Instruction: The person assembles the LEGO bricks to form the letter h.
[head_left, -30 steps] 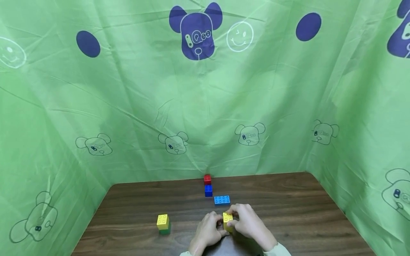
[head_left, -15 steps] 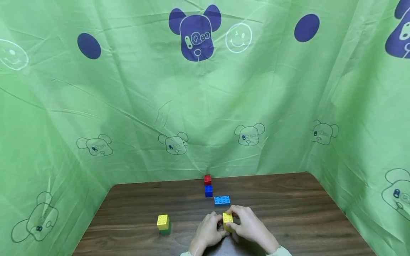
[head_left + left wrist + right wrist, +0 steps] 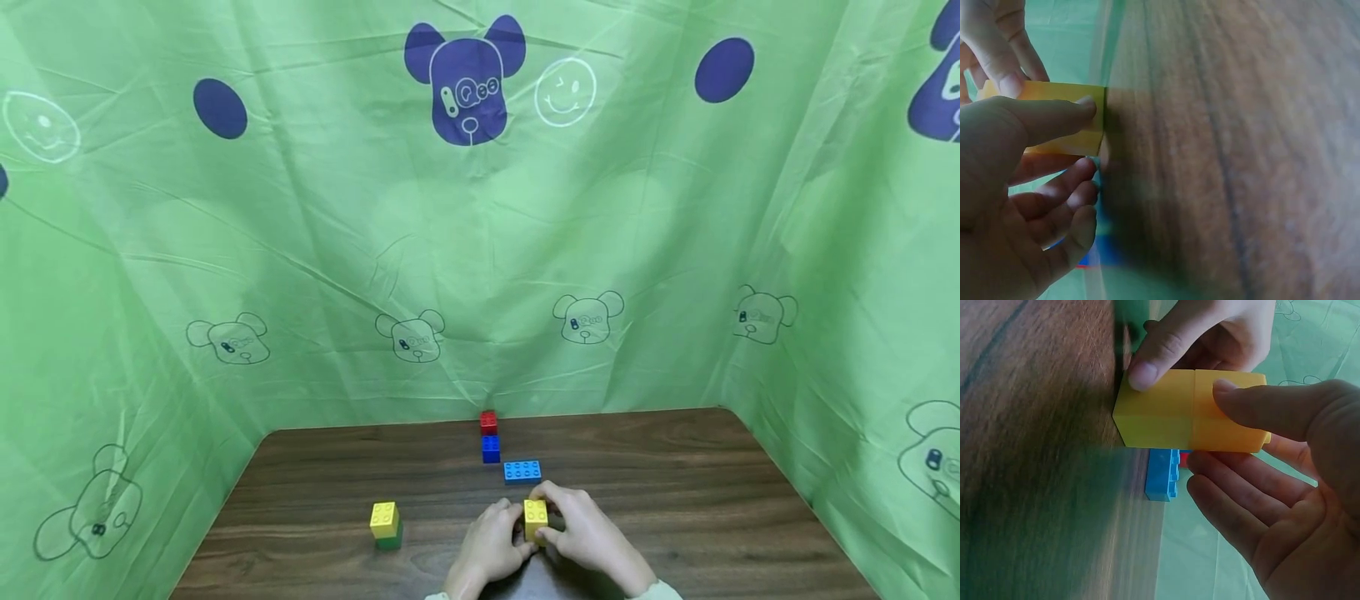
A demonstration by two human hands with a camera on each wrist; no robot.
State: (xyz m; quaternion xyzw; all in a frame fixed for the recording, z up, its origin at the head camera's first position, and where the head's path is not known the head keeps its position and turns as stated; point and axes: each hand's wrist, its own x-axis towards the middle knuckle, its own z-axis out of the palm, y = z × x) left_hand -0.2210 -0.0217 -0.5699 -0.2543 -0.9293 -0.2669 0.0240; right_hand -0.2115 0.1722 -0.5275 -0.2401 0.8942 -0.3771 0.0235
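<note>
Two yellow toy bricks, one stacked on the other, stand on the table between both hands. In the right wrist view, the lower brick and the upper brick meet at a thin seam. My left hand grips the lower brick low down, its thumb flat along the side. From the right, my right hand pinches the upper brick between thumb and fingers. The stack's studded top shows between the hands in the head view, while the fingers cover much of its sides.
Left of the hands stands a yellow brick on a green one. Beyond the hands lie a light blue brick, a dark blue brick and a red brick. Green printed cloth hangs behind the wooden table.
Both hands keep their grip on the yellow bricks with hardly any motion. The head view has shifted slightly.
</note>
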